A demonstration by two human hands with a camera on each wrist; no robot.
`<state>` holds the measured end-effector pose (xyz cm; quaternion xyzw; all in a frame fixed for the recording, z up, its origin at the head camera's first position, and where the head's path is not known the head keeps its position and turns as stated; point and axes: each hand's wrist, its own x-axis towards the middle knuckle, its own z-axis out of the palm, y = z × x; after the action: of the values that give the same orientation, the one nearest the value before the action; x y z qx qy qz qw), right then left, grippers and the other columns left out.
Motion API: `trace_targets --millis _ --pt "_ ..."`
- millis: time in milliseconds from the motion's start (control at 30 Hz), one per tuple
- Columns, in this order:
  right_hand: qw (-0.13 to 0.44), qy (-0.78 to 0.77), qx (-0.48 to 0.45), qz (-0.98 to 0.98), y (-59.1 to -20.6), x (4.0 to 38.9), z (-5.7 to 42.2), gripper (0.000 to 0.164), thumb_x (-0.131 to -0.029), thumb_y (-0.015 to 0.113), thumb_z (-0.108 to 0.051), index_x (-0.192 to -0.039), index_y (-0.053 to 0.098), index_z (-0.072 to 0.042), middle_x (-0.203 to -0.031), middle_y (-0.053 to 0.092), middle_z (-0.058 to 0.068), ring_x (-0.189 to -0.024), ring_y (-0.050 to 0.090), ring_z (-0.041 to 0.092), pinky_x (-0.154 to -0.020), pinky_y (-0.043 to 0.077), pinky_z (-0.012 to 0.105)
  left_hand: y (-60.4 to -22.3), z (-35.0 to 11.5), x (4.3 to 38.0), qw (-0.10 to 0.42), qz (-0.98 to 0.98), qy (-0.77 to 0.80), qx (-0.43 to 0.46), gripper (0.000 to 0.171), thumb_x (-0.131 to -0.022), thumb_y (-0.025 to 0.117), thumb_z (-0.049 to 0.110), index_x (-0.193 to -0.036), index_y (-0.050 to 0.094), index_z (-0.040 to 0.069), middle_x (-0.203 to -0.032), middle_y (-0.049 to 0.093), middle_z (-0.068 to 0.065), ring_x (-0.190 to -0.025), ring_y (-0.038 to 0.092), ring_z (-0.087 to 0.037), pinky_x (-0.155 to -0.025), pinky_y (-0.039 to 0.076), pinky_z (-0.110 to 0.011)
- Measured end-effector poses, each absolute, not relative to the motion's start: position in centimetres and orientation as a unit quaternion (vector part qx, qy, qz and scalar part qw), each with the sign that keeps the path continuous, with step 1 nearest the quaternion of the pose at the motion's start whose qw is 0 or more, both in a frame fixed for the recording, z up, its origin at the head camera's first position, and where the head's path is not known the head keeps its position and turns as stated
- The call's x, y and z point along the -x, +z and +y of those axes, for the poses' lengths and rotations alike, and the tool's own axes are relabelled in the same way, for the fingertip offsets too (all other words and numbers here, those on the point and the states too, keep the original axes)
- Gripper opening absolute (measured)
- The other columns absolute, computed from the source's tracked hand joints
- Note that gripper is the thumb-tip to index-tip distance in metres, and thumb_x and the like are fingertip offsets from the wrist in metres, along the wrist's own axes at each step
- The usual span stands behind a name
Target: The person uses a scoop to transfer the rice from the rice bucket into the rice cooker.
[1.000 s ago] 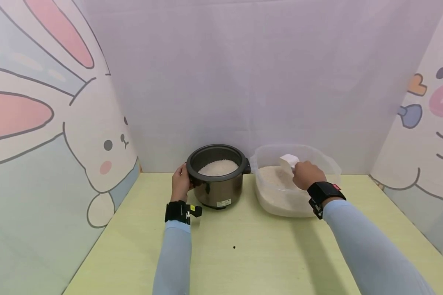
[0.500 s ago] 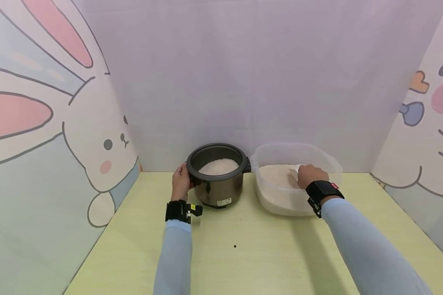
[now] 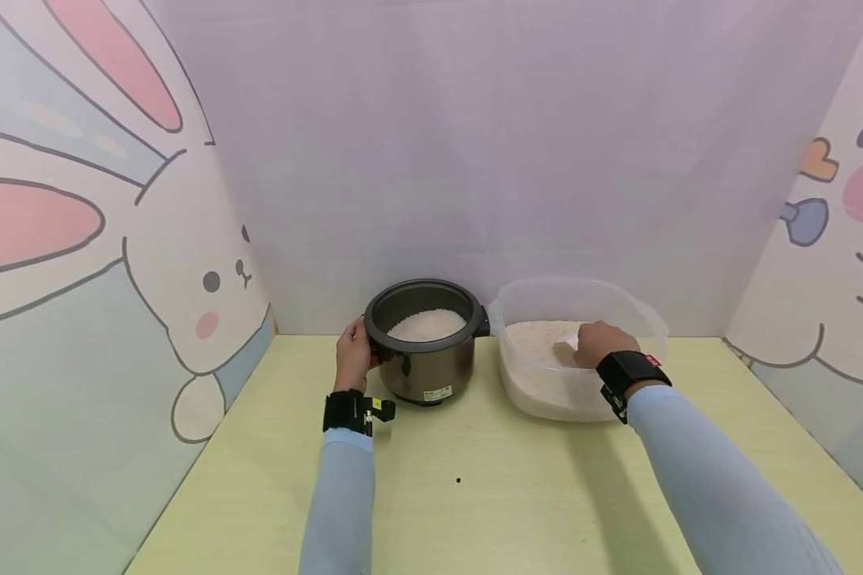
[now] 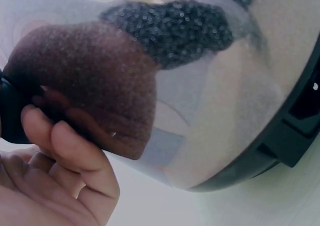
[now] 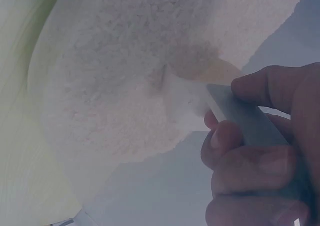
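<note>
Scoop (image 5: 245, 118) is poking head-first into the rice (image 3: 535, 339) in the clear bin (image 3: 568, 297) — the right hand (image 3: 604, 343) is clutching its other end, so its head is lying leftward of that grip, cooker (image 3: 420, 371) side. Left hand (image 3: 352, 353) is holding the cooker's far side.

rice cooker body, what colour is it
The rice cooker body is a glossy grey-brown; the head view shows it best.

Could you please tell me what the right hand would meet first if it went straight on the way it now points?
Probably the rice: the right hand grips a scoop that dips into it. The far wall of the tub seems to lie beyond, though depth is unclear.
</note>
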<state>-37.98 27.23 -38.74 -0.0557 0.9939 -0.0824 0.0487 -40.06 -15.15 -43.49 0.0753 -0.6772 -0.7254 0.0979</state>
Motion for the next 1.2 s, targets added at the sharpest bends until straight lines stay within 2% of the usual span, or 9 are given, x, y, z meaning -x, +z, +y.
trace_targets --millis 133,267,400,833,1200 --pt "0.047 -0.09 0.078 0.992 -39.1 38.3 27.7 0.037 -0.099 0.059 -0.026 -0.066 0.05 -0.013 -0.06 0.034 -0.003 -0.053 0.037 0.015 -0.055 0.035 0.034 -43.4 -15.0 39.9 0.1 -0.677 -0.725 -0.075 0.051 -0.108 0.046 0.049 -0.145 0.057 0.014 -0.103 0.055 -0.008 -0.071 0.055 -0.015 -0.064 0.052 -0.025" --pt "0.048 -0.105 0.118 0.986 -39.4 38.6 28.0 0.045 -0.097 0.06 -0.022 -0.057 0.039 -0.019 -0.056 0.026 -0.007 -0.05 0.027 0.011 -0.055 0.031 0.031 -43.4 -15.0 39.9 0.103 -0.677 -0.725 -0.074 0.052 -0.108 0.046 0.049 -0.145 0.057 0.014 -0.101 0.055 -0.008 -0.069 0.054 -0.014 -0.063 0.051 -0.025" --pt "0.052 -0.119 0.139 0.982 -39.2 38.4 28.1 0.049 -0.094 0.059 -0.016 -0.053 0.034 -0.022 -0.054 0.02 -0.009 -0.05 0.018 0.008 -0.054 0.025 0.029 -43.4 -15.0 40.0 0.102 -0.679 -0.724 -0.07 0.052 -0.108 0.046 0.05 -0.145 0.056 0.015 -0.105 0.056 -0.009 -0.071 0.056 -0.014 -0.065 0.052 -0.025" --pt "0.065 -0.146 0.164 0.974 -38.3 37.6 27.1 0.051 -0.095 0.059 -0.013 -0.051 0.036 -0.021 -0.052 0.022 -0.009 -0.05 0.016 0.008 -0.056 0.025 0.028 -43.4 -15.1 39.9 0.103 -0.681 -0.721 -0.075 0.051 -0.108 0.045 0.049 -0.144 0.057 0.015 -0.101 0.055 -0.008 -0.07 0.054 -0.014 -0.065 0.052 -0.025" --pt "0.061 -0.185 0.2 0.96 -38.0 37.3 27.3 0.051 -0.097 0.06 -0.014 -0.052 0.038 -0.022 -0.053 0.023 -0.009 -0.051 0.018 0.009 -0.057 0.028 0.029 -43.5 -15.2 40.2 0.096 -0.676 -0.727 -0.074 0.053 -0.108 0.046 0.049 -0.147 0.054 0.015 -0.112 0.059 -0.009 -0.077 0.057 -0.017 -0.067 0.053 -0.026"
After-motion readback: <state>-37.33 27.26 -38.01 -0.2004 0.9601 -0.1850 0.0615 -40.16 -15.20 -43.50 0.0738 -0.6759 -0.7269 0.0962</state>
